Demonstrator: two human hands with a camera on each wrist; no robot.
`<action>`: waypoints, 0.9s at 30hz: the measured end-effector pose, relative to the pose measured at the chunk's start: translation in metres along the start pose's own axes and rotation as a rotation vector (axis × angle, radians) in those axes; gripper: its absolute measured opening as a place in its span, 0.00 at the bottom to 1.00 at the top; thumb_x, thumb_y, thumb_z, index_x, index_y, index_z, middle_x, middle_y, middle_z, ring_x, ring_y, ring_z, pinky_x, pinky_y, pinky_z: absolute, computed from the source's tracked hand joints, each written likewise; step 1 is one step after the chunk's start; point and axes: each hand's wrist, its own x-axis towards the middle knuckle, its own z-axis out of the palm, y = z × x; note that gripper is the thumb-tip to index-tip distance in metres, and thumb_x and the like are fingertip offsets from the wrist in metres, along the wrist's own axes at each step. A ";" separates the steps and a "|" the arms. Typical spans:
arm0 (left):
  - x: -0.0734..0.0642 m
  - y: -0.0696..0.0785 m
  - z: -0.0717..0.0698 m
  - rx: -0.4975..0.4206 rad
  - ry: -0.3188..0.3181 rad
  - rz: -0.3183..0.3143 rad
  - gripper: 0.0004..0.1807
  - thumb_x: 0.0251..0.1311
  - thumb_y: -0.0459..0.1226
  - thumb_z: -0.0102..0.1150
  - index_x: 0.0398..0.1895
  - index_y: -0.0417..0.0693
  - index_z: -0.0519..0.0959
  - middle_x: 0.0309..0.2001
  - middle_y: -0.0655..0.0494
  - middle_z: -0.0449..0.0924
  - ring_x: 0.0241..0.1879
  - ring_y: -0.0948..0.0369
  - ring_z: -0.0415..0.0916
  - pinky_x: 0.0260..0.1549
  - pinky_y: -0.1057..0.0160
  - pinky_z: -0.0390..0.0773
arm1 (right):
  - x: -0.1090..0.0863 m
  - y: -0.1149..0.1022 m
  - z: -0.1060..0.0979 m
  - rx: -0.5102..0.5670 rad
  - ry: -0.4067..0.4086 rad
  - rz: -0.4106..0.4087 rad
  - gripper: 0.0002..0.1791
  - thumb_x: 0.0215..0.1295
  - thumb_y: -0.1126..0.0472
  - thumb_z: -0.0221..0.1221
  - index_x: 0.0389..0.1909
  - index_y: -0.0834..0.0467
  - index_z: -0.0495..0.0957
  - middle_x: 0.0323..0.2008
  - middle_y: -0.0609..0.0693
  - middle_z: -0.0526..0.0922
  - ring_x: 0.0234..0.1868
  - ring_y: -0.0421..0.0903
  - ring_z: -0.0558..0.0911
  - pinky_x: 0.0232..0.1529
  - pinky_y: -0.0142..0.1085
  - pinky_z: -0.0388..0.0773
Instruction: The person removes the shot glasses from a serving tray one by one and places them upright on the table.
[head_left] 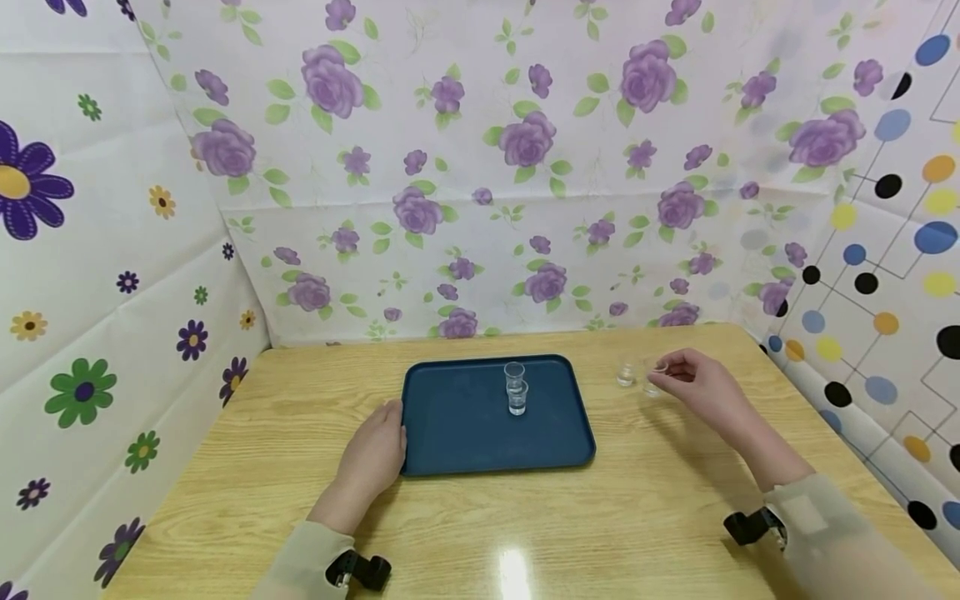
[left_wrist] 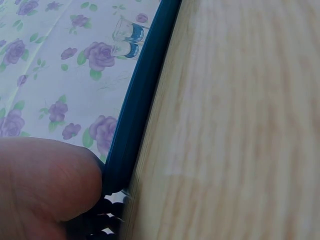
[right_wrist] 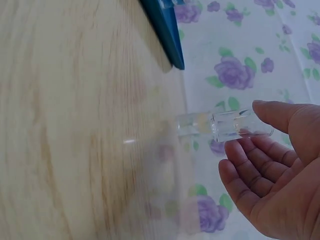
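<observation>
My left hand (head_left: 372, 448) rests against the left edge of a dark blue rectangular tray (head_left: 457, 437), its fingers lying along the rim. In the left wrist view, part of that hand (left_wrist: 50, 182) touches the tray's side (left_wrist: 131, 120). Two small clear shot glasses, a rear one (head_left: 514, 373) and a front one (head_left: 517, 400), stand upright on the tray. Right of the tray, my right hand (head_left: 701, 385) pinches the upper part of a clear shot glass (right_wrist: 237, 126) between thumb and fingers. Another clear shot glass (head_left: 626, 375) stands on the table just left of it.
The light wood table (head_left: 487, 533) carries the tray and glasses. Flowered sheets (head_left: 480, 167) hang behind and at the left; a dotted sheet (head_left: 892, 317) hangs at the right. A black wrist camera (head_left: 367, 572) sits on the left sleeve, another (head_left: 750, 527) on the right.
</observation>
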 end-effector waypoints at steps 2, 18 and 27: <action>0.000 0.000 0.000 0.001 0.003 0.002 0.25 0.81 0.29 0.58 0.73 0.20 0.72 0.70 0.25 0.76 0.71 0.34 0.76 0.72 0.40 0.78 | 0.004 0.005 -0.001 -0.005 0.004 0.007 0.31 0.81 0.39 0.64 0.65 0.62 0.79 0.57 0.59 0.85 0.55 0.56 0.84 0.48 0.42 0.86; -0.001 0.002 -0.002 -0.011 0.000 -0.003 0.25 0.81 0.29 0.58 0.74 0.20 0.71 0.70 0.26 0.76 0.71 0.35 0.75 0.72 0.40 0.77 | 0.031 0.029 0.003 -0.014 -0.001 0.048 0.28 0.82 0.43 0.65 0.63 0.64 0.78 0.56 0.63 0.84 0.54 0.57 0.83 0.47 0.44 0.84; -0.002 0.001 -0.002 -0.017 0.007 0.002 0.25 0.81 0.29 0.58 0.73 0.20 0.71 0.70 0.25 0.76 0.71 0.35 0.76 0.72 0.40 0.78 | 0.040 0.036 0.008 -0.006 -0.009 0.069 0.29 0.82 0.43 0.65 0.65 0.64 0.77 0.57 0.63 0.83 0.55 0.58 0.83 0.50 0.46 0.84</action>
